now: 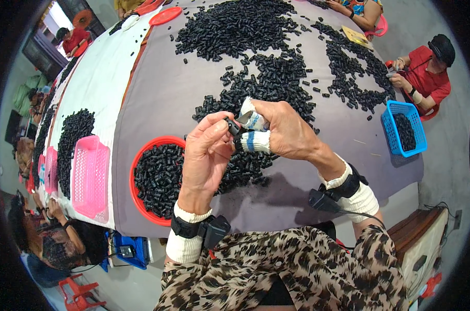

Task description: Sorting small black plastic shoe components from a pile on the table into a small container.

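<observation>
Between the thumb and fingers of my left hand is a small black cylindrical part. My right hand, with white and blue knit covers on some fingers, grips a small metal blade. The blade's edge is close to or against the part; I cannot tell whether they touch. Both hands are raised over the near side of the table, in front of a large heap of black parts. Below and left of my left hand stands a round red basin filled with the same parts.
Grey cloth covers the table. A blue basket with black parts sits at the right edge, near a person in red. Pink baskets stand left. More heaps lie farther back, with a red lid. Other people sit around.
</observation>
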`<action>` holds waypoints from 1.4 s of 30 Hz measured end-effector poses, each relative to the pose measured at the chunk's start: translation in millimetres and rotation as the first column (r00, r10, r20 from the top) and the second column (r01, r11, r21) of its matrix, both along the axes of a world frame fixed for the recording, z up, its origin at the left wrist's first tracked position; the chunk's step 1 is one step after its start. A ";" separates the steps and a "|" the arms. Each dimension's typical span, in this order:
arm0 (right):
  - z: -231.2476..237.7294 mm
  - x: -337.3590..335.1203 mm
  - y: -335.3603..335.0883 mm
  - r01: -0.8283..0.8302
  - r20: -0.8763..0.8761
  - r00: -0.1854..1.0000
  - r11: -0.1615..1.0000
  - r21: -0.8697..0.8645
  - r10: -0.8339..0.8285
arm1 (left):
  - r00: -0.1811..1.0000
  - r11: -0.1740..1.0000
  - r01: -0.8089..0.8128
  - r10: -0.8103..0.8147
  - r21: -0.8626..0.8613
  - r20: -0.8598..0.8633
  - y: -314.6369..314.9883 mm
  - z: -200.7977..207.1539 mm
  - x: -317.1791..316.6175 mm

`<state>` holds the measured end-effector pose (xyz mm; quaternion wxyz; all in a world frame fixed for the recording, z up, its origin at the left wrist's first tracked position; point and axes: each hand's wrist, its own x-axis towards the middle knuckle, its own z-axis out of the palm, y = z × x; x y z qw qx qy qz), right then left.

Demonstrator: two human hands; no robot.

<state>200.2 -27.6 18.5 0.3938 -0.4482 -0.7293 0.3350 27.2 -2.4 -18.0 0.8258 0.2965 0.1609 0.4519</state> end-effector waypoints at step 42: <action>-19.9 3.5 -1.4 -0.010 -0.002 1.000 0.992 -0.125 0.010 | 0.998 0.999 -0.048 0.049 0.022 -0.028 -9.4 -11.6 12.3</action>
